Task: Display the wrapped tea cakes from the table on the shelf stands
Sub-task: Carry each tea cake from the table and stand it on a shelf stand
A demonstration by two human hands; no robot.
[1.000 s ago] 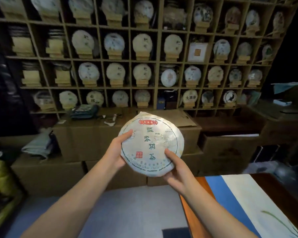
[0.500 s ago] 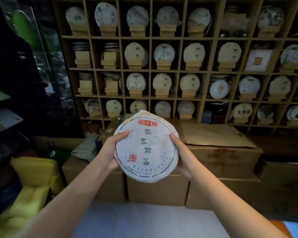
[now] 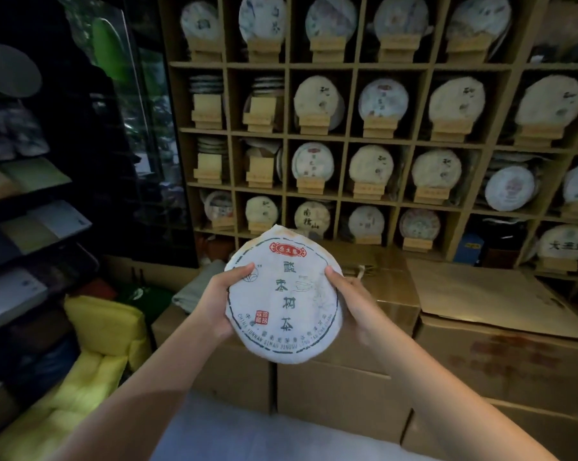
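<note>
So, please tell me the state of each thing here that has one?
tea cake: wrapped, held upright, face to camera, not yet on a stand
left hand: grips the cake's left edge
right hand: grips its right edge
stands: two left columns, middle rows, bare
boxes: closed

1. We see stacked cardboard boxes (image 3: 331, 387) standing between us and the shelf (image 3: 347, 136), blocking its foot.
2. Most compartments hold a cake on a stand; two left-column stands (image 3: 207, 168) stand bare-fronted, open above the boxes.
</note>
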